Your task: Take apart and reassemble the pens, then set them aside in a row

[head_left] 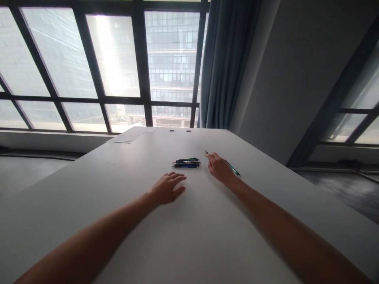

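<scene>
A small pile of pens (pixel 186 163) lies on the white table (pixel 183 236), dark barrels with blue and green parts, side by side. Just in front of it my left hand (pixel 168 188) rests with fingers stretched and thumb apart, holding nothing. To the right of the pile, my right hand (pixel 219 166) has its fingers closed around a pen (pixel 206 151), whose dark end sticks out past the fingertips. A green barrel (pixel 236 171) shows on the far side of my right wrist; my hand hides whether it belongs to the same pen.
White sheets of paper (pixel 127 136) lie at the table's far left edge. Two dark round holes (pixel 188 131) mark the far end. Beyond stand large windows (pixel 173 55), a blue-grey curtain (pixel 223 63) and a slanting grey wall (pixel 296 71).
</scene>
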### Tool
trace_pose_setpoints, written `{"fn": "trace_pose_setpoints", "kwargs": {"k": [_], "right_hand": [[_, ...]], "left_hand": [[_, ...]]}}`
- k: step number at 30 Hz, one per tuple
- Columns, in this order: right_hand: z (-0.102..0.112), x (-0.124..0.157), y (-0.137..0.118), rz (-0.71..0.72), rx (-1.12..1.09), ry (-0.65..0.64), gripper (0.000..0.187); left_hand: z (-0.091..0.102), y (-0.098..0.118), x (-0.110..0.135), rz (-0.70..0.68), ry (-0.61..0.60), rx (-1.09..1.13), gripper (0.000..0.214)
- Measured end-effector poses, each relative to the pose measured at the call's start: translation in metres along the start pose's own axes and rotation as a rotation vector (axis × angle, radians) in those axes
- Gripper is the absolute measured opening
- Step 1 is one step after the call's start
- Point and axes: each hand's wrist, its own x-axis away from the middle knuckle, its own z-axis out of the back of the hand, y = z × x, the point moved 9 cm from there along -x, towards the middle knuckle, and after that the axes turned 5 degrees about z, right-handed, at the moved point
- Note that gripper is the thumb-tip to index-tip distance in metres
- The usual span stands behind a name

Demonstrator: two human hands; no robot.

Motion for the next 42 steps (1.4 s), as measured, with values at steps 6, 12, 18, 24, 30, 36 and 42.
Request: {"fn": "trace_pose_setpoints", "kwargs": {"k": [6, 12, 18, 24, 30, 36, 42], "right_hand": [[-0.014, 0.006, 0.072, -0.219, 0.035, -0.020, 0.039], [-0.032, 0.015, 0.101, -0.273, 0.097, -0.086, 0.030], [-0.043, 0.016, 0.103, -0.223, 0.182, -0.116, 0.019], [-0.026, 0.017, 0.125, -0.279, 0.222, -0.009, 0.021], [-0.019, 0.037, 0.177, -0.491, 0.059, 0.072, 0.017], [-0.032, 0.047, 0.194, -0.601, -0.076, 0.053, 0.013], [-0.038, 0.046, 0.191, -0.627, -0.106, 0.020, 0.021]], "left_hand": [[-0.006, -0.004, -0.003, 0.024, -0.054, -0.021, 0.034], [-0.006, -0.004, -0.004, 0.024, -0.060, -0.021, 0.030], [-0.005, -0.004, -0.004, 0.031, -0.060, -0.014, 0.030], [-0.006, -0.005, -0.004, 0.049, -0.086, -0.026, 0.030], [-0.005, -0.005, -0.004, 0.043, -0.079, -0.024, 0.030], [-0.005, -0.003, -0.003, 0.029, -0.080, -0.016, 0.033], [-0.003, -0.003, -0.003, 0.026, -0.068, 0.010, 0.032]]}}
